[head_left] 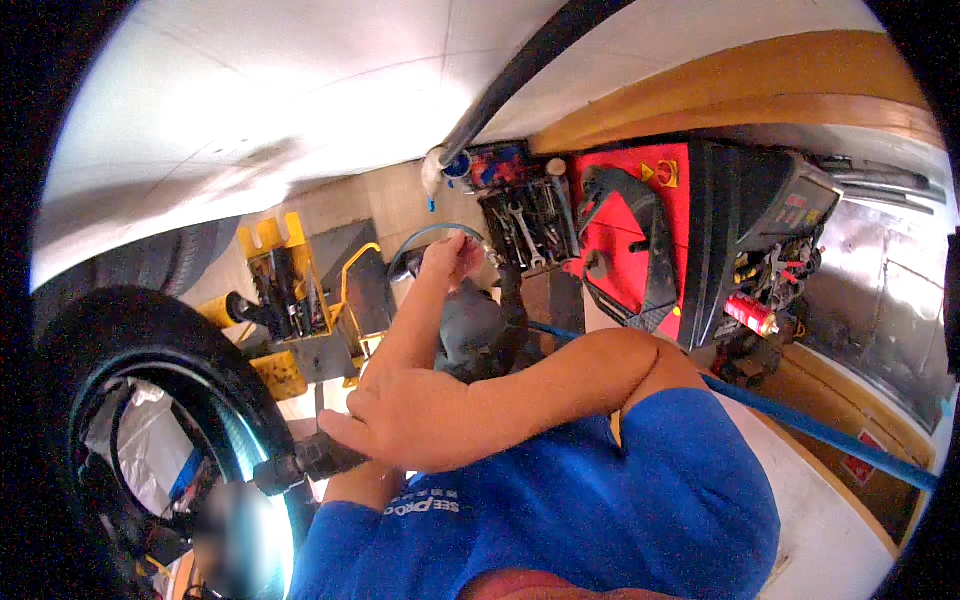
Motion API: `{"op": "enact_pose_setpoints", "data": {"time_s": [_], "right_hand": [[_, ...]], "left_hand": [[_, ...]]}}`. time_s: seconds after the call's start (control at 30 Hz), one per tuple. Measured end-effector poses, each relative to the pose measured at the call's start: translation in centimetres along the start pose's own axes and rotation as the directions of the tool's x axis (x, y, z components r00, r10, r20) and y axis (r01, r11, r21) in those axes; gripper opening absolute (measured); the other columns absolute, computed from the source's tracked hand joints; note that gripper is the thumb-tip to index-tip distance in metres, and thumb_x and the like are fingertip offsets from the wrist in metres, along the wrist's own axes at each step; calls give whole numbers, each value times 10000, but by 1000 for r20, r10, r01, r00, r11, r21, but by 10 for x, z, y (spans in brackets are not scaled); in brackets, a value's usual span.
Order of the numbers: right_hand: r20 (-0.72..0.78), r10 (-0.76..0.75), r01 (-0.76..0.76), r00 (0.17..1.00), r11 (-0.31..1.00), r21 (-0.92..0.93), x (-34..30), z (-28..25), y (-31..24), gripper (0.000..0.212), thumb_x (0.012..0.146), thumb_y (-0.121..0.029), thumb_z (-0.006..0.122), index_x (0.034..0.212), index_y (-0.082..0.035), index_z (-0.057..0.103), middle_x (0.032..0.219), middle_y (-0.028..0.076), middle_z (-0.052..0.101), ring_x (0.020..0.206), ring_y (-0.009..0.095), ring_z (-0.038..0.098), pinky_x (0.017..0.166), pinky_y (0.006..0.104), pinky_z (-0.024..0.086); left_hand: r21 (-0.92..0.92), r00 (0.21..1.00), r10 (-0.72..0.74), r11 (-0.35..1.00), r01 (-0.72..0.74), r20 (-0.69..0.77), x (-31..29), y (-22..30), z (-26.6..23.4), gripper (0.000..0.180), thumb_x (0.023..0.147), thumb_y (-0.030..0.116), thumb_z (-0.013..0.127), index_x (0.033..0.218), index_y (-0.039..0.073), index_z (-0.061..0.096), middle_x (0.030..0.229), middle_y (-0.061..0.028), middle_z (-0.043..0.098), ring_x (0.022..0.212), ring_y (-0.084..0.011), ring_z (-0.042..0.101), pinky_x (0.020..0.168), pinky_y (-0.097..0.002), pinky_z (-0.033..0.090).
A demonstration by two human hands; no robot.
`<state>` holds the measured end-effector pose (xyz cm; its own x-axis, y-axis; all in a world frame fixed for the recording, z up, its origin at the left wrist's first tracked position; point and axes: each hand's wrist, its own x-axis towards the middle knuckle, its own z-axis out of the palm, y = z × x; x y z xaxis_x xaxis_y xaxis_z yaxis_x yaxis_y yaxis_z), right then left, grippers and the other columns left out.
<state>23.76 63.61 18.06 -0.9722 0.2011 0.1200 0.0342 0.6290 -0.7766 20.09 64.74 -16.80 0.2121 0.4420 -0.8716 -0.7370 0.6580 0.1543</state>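
My right arm reaches across my body to the left. My right hand point(390, 420) is closed round a black handheld tool point(310, 462), whose dark end points at a large black tyre point(140, 330). The tyre stands on the left, with a bright glow along its inner edge. My left arm extends forward beneath the right one. My left hand point(457, 258) has its fingers curled beside a thin curved rim point(432, 228); what they hold is too small to make out. Below that hand is a dark, rounded machine part point(472, 330).
A yellow metal frame with a tool holder point(285, 275) stands beyond the tyre. Wrenches lie in a black tray point(525, 225) ahead. Right of it are a red-topped cabinet point(625, 250), a red spray can point(750, 313) and a blue hose point(820, 430). A black pipe point(530, 70) hangs above.
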Motion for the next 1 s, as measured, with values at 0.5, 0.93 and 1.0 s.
{"op": "enact_pose_setpoints", "data": {"time_s": [0.5,0.93,1.0], "right_hand": [[-57,121,-130,991,967,-218,5,15,68,426,840,-183,552,1229,-15,515,828,163,628,713,306,655,601,397,536],[287,35,30,957,975,-219,44,50,24,422,833,-161,573,1198,36,495,836,191,640,725,340,672,641,428,549],[351,5,25,936,997,-79,46,59,18,418,847,-172,568,1206,26,483,844,187,636,755,343,670,657,458,544]], "left_hand": [[-274,974,193,949,-154,121,117,36,-30,472,1019,156,383,1459,40,258,1355,-252,479,1186,-402,540,1023,-531,456],[142,923,344,936,-323,-170,-129,-56,-153,277,923,147,609,1132,-28,562,992,-142,660,897,-233,668,790,-343,563],[86,825,493,867,-490,-277,-218,-73,-121,314,902,144,644,1152,-21,550,987,-141,663,912,-231,667,779,-336,565]]}}
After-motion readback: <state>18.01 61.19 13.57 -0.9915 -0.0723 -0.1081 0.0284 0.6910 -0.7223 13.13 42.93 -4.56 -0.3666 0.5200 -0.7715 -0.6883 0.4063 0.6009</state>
